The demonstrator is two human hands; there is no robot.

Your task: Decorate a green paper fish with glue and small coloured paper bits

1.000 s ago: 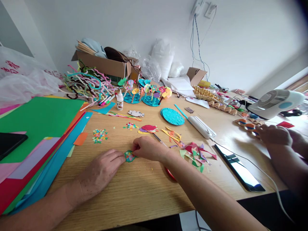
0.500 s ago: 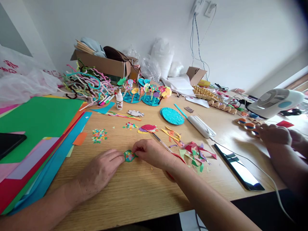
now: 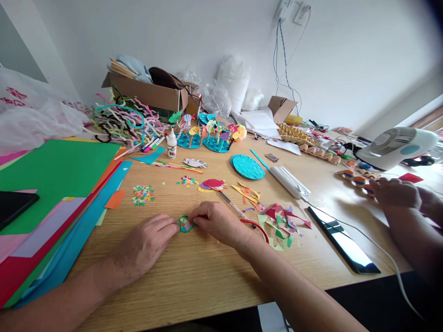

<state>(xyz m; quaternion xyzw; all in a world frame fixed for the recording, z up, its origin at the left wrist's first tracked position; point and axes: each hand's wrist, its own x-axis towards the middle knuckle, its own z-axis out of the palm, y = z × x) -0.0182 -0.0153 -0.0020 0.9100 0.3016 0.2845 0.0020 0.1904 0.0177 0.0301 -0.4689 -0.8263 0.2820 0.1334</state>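
A small green paper cut-out [image 3: 186,224] with colored paper bits on its face lies on the table between my hands. The fingers of my left hand [image 3: 147,240] are pressed together at its left edge. My right hand [image 3: 218,223] pinches its right edge, and those fingertips are partly hidden. Left of it is a pile of tiny paper confetti [image 3: 143,195]; a smaller confetti pile [image 3: 188,181] sits behind. Red and purple paper shapes [image 3: 212,185] lie beyond my right hand, beside a pen [image 3: 232,205]. Red-handled scissors [image 3: 258,225] are partly covered by my right forearm.
Colored paper sheets [image 3: 62,170] fill the left side. A glue bottle [image 3: 171,144], a blue disc [image 3: 247,166] and paper fish models [image 3: 218,138] stand farther back. Paper scraps [image 3: 282,223], a tablet [image 3: 342,242] and a co-worker's hands [image 3: 398,193] are on the right.
My right hand and forearm have shifted slightly, so more of the red scissors handle shows. Both hands stay at the green cut-out.
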